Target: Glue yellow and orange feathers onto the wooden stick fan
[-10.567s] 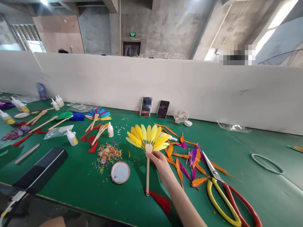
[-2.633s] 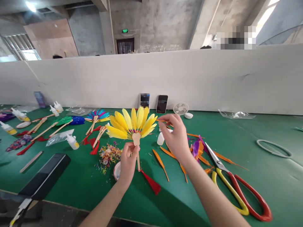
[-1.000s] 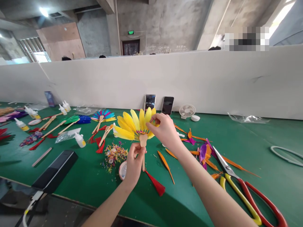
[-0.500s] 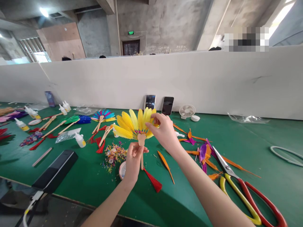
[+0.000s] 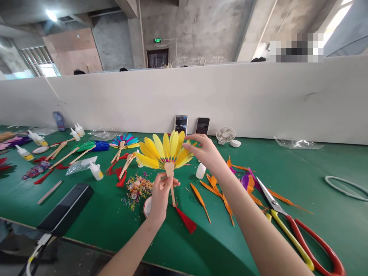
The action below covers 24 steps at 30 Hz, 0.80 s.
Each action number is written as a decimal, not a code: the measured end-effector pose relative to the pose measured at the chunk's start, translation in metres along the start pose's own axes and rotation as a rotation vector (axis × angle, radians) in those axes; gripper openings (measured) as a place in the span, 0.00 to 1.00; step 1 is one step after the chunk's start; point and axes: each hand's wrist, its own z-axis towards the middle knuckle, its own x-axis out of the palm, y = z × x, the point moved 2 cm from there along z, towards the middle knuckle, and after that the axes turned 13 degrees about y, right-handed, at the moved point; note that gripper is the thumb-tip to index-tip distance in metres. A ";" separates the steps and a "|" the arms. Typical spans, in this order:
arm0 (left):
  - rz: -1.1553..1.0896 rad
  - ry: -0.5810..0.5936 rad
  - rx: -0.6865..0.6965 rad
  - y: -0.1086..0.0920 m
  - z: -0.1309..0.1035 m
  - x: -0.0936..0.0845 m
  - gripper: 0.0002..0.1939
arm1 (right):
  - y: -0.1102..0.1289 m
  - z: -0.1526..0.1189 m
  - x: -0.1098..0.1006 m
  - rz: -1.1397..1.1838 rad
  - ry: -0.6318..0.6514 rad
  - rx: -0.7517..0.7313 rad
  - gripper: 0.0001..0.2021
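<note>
Upright above the table, a feather fan (image 5: pixel 162 149) spreads its yellow feathers from a light wooden stick handle, and a red tassel (image 5: pixel 186 221) hangs from the handle's lower end. My left hand (image 5: pixel 161 195) is closed around the handle just below the rounded wooden piece. At the fan's right edge is my right hand (image 5: pixel 205 151), thumb and fingers apart by the outer feather tips. Whether it touches them I cannot tell. Loose orange feathers (image 5: pixel 200 201) lie under my right forearm, near a small white bottle (image 5: pixel 200 171).
Large scissors (image 5: pixel 277 211) lie at the right. Coloured bits (image 5: pixel 139 188) are heaped left of my left hand, near a glue bottle (image 5: pixel 96 171) and a black power bank (image 5: pixel 66 211). Finished-looking fans (image 5: pixel 122 143), two phones (image 5: pixel 202 125) and a small white fan (image 5: pixel 225 135) stand or lie farther back.
My right hand has moved slightly right, off the front of the yellow feathers, and its fingers have spread. The right-hand feathers and the small white bottle now show. My left hand keeps its hold.
</note>
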 end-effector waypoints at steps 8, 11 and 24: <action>0.040 0.034 0.018 -0.003 -0.002 0.002 0.12 | -0.006 0.005 -0.002 0.332 0.185 0.066 0.09; 0.046 0.048 0.027 -0.003 -0.002 0.003 0.12 | -0.007 0.004 -0.001 0.340 0.204 0.076 0.08; 0.042 -0.117 -0.010 -0.010 -0.003 -0.001 0.12 | -0.028 -0.055 0.017 0.159 -0.005 0.054 0.08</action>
